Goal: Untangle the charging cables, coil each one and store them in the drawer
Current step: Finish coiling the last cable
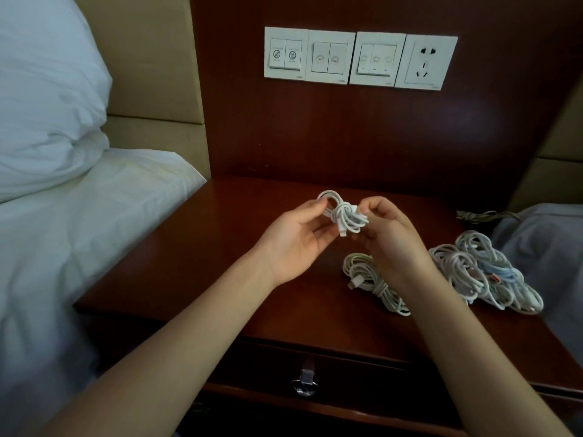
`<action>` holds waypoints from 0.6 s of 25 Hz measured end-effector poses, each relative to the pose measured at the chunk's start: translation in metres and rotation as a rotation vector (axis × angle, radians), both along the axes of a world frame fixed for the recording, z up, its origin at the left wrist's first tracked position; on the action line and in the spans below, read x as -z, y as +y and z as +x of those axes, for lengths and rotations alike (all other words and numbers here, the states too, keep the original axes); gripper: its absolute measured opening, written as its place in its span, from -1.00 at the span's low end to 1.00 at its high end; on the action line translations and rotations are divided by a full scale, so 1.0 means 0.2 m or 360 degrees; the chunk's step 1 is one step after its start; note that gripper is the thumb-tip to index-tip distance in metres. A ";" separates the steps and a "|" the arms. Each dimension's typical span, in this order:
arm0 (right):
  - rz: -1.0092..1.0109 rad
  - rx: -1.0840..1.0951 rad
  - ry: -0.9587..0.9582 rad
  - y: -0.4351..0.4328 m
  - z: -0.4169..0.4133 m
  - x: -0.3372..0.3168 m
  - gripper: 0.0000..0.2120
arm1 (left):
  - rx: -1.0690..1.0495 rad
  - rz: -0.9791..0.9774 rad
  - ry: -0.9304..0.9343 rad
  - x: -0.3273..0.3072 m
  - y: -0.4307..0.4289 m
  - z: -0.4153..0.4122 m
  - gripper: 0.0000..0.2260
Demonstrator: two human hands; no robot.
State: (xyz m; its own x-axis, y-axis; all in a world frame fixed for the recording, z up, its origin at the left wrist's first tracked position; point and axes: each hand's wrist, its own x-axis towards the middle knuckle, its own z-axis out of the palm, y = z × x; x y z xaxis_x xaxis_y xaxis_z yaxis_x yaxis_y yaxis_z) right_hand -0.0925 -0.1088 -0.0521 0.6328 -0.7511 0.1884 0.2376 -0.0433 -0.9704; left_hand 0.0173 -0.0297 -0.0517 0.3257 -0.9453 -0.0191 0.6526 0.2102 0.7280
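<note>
Both hands hold a small white coiled cable above the dark wooden nightstand. My left hand pinches the coil's left loop. My right hand grips its right side, fingers curled round the wrapped middle. A plug end hangs down from the coil. A second white coiled cable lies on the nightstand under my right wrist. A heap of tangled white and pale blue cables lies at the right. The drawer below is closed, with a metal ring handle.
A bed with white sheet and pillow borders the nightstand on the left. Wall switches and a socket sit on the wooden back panel. A grey cable and grey fabric lie at the far right.
</note>
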 end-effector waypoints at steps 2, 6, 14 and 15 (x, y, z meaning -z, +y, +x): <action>0.0109 0.0038 -0.0013 0.00 -0.01 -0.01 -0.73 | -0.0042 0.0007 -0.0110 0.01 -0.01 -0.01 -0.84; 0.0135 0.0176 0.0059 0.01 0.00 -0.01 -0.75 | -0.0185 0.0097 -0.0428 0.02 -0.03 -0.01 -0.85; -0.0455 0.0400 0.0315 0.03 -0.01 0.00 -0.83 | -0.0106 0.0182 -0.0737 0.03 0.00 -0.02 -0.86; -0.0418 0.0419 0.0309 0.03 -0.01 0.01 -0.83 | -0.0150 0.0180 -0.0793 0.04 -0.01 -0.03 -0.90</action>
State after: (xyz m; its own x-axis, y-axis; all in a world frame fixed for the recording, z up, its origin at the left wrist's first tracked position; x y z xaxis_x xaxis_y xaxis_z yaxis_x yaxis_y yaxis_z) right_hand -0.0945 -0.1021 -0.0532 0.4680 -0.8344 0.2911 -0.0009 -0.3298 -0.9440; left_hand 0.0121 -0.0311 -0.0595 0.4051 -0.9123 0.0597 0.2027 0.1533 0.9672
